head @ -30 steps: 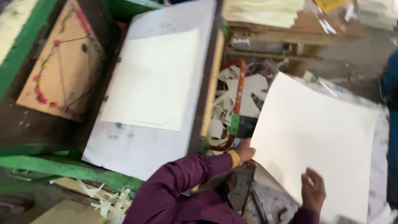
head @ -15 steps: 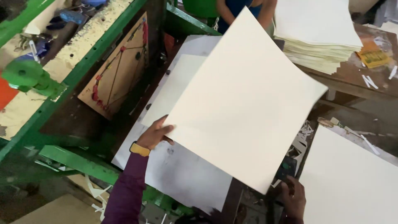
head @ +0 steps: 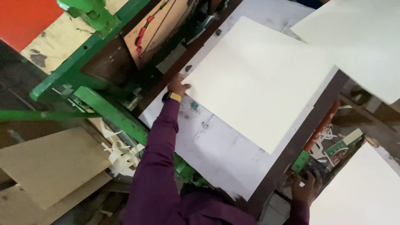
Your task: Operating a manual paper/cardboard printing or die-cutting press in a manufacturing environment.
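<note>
A large cream sheet (head: 258, 79) lies flat on the pale, stained bed (head: 216, 150) of a green-framed machine. My left hand (head: 177, 85) pinches the sheet's near-left corner, beside the dark rail along the bed's left side. On that wrist is a yellow band. My right hand (head: 306, 189) is low at the right, fingers spread, against a dark part next to a green and orange lever (head: 316, 141). It holds nothing that I can see.
A second cream sheet (head: 358, 37) fills the top right corner. A pale stack (head: 362, 191) lies at the bottom right. Brown boards (head: 50, 166) and white paper trimmings (head: 121, 154) lie below the green frame (head: 104, 112) on the left.
The cream sheet was held up in the air by both hands; now it lies flat on the machine bed. My right hand has let go and dropped to the bed's right edge.
</note>
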